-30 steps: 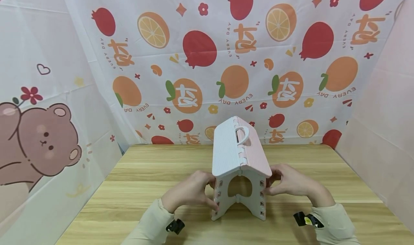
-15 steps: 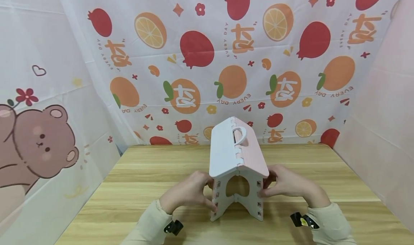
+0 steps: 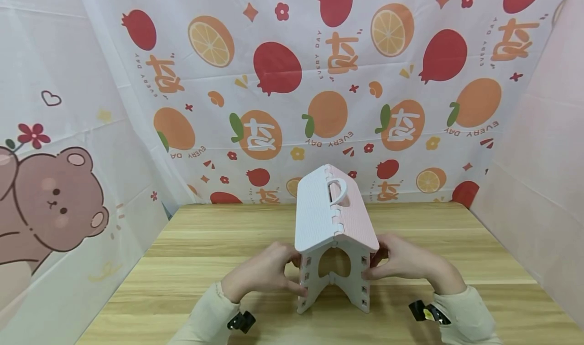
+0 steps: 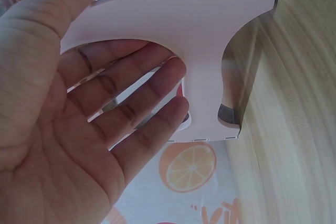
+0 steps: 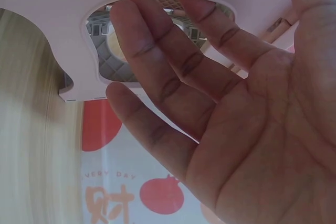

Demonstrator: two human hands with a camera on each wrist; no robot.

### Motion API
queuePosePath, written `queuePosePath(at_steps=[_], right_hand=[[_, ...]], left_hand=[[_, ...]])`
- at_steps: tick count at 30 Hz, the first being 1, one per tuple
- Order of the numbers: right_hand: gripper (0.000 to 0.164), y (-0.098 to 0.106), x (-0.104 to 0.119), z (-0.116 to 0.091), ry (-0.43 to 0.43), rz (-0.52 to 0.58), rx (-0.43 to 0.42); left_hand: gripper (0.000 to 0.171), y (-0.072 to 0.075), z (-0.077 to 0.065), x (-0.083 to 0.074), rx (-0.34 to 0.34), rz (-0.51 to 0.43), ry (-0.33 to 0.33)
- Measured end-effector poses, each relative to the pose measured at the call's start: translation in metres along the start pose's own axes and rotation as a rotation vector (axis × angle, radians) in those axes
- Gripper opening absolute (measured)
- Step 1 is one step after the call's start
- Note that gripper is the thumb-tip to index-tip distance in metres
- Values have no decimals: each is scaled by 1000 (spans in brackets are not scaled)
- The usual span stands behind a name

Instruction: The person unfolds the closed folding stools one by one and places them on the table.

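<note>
A toy house [image 3: 314, 218] stands upright on the wooden table, with a white and a pink roof slope and a small arched handle [image 3: 344, 189] on the ridge. My left hand [image 3: 265, 271] grips its left side, thumb at the front edge. In the left wrist view, fingers [image 4: 157, 90] lie at the side wall's opening. On the opposite side my right hand [image 3: 410, 263] grips the wall, thumb near the front edge. Some right fingers [image 5: 131, 30] reach into the side opening in the right wrist view. Head view hides most fingertips behind the walls.
The wooden table [image 3: 205, 233] extends around the house. A fruit-print cloth [image 3: 205, 91] hangs behind it, and a bear-print cloth [image 3: 68, 198] hangs on the left. A pale cloth [image 3: 543, 173] lines the right side.
The head view shifts slightly, so the scene sits a little further left. Both hands stay on the house, which keeps nearly the same place on the table.
</note>
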State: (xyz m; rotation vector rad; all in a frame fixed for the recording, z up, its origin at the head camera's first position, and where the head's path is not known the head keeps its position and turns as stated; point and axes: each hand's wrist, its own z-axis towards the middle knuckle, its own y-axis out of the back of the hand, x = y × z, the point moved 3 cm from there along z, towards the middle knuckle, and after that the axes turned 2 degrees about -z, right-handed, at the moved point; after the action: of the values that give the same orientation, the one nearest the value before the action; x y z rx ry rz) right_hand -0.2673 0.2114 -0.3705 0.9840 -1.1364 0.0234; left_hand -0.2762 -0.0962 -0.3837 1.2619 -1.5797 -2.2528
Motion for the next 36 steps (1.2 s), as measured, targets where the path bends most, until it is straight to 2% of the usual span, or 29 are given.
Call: queuePosePath(at_steps=[7,13,16,20,23,28,33,36], right_hand=[[44,-2,2,0,-9,-5,7],[51,1,4,-4,-39,13,-4],[52,9,4,-9,-40,9,-17],[44,25,5,-16,-36,-39,-51],[42,38,9,-20,-51,-114,-117],[52,52,19,-20,-62,-267,-249],[68,55,30,-13,-68,-327,-281],[78,53,37,-6,-85,-350,-277]], left_hand=[[45,0,-5,-1,7,-10,-7],[45,3,-10,0,-13,-17,-48],[49,12,-14,1,-27,-4,-42],[48,31,-20,3,-45,18,-19],[44,46,-23,3,-98,37,-4],[50,67,-23,-3,-238,47,33],[65,74,-14,-12,-340,72,36],[72,73,-5,-18,-359,68,31]])
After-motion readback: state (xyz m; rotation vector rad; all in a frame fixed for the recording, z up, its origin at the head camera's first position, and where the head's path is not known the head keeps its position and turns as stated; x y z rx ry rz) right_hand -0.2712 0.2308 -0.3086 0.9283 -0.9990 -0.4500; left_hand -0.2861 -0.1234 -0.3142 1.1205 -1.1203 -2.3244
